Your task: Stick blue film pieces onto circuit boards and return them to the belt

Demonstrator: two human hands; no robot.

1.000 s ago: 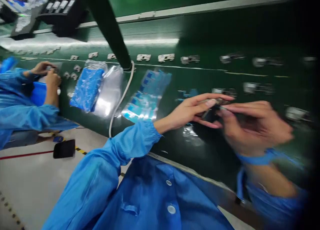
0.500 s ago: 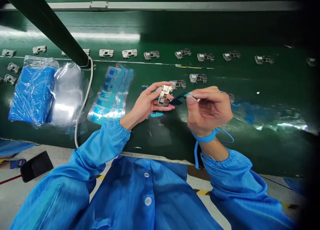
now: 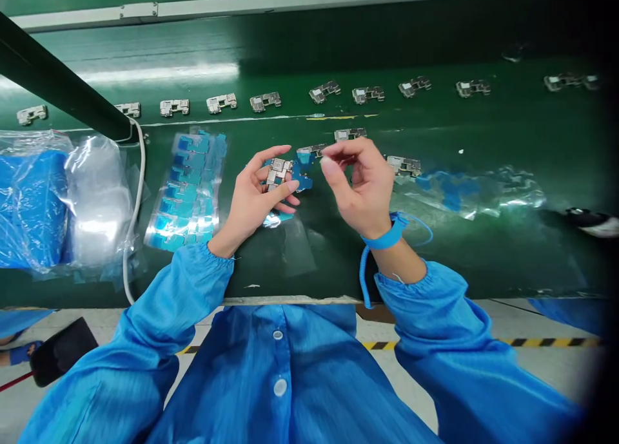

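Observation:
My left hand holds a small phone circuit board tilted between thumb and fingers. A piece of blue film with a light teal part hangs at the board's right edge, close to the left thumb. My right hand is closed in a pinch at the film's right side; its exact grip on the film is hard to make out. Behind the hands, another circuit board lies on the green bench. A blue wrist strap with a coiled cord is on my right wrist.
Several circuit boards lie in a row along the back. A sheet of blue film cutouts, a white cable and bagged blue material lie left. A green post slants across. Clear film lies right.
My right hand has moved left toward the left hand, bringing the blue film beside the board. My left hand has turned the board slightly. The view has shifted right.

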